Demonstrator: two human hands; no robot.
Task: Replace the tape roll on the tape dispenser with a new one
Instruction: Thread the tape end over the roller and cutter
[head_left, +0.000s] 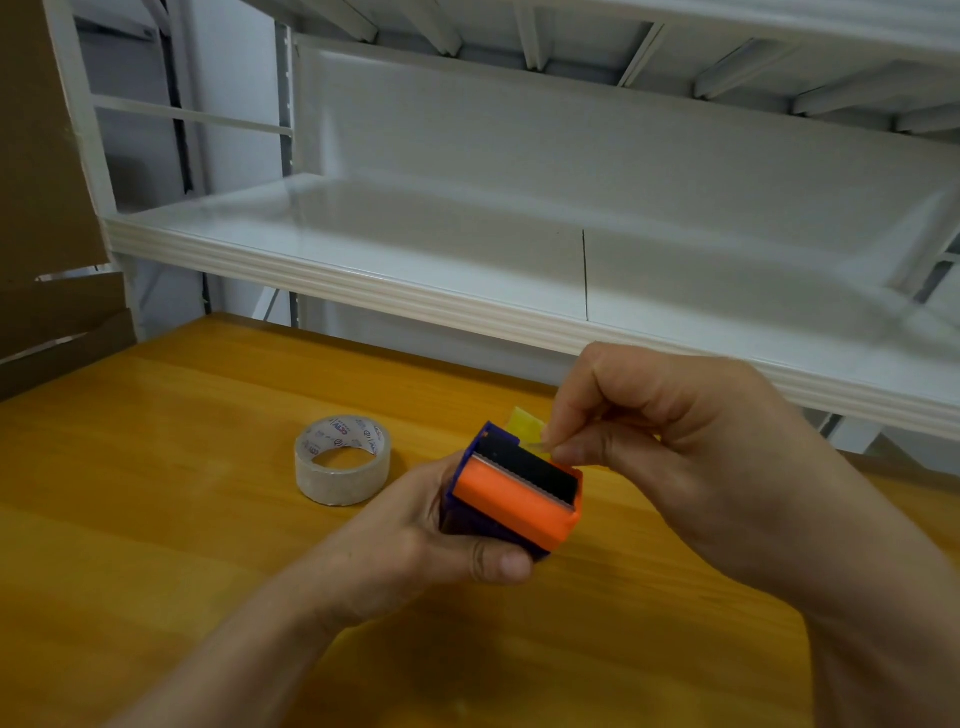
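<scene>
My left hand (415, 545) grips a purple tape dispenser (514, 493) with an orange front plate and a serrated metal blade, held just above the wooden table (182, 519). At the dispenser's far top edge, the thumb and forefinger of my right hand (675, 441) pinch a thin clear strip, apparently the tape end (537, 446). A yellow piece (524, 423) shows behind the dispenser, mostly hidden. A clear tape roll (343, 460) with printed core lies flat on the table to the left of the dispenser, apart from both hands.
A white metal shelf (467, 301) overhangs the table's far edge, close above my right hand. Brown cardboard (47, 208) stands at the far left.
</scene>
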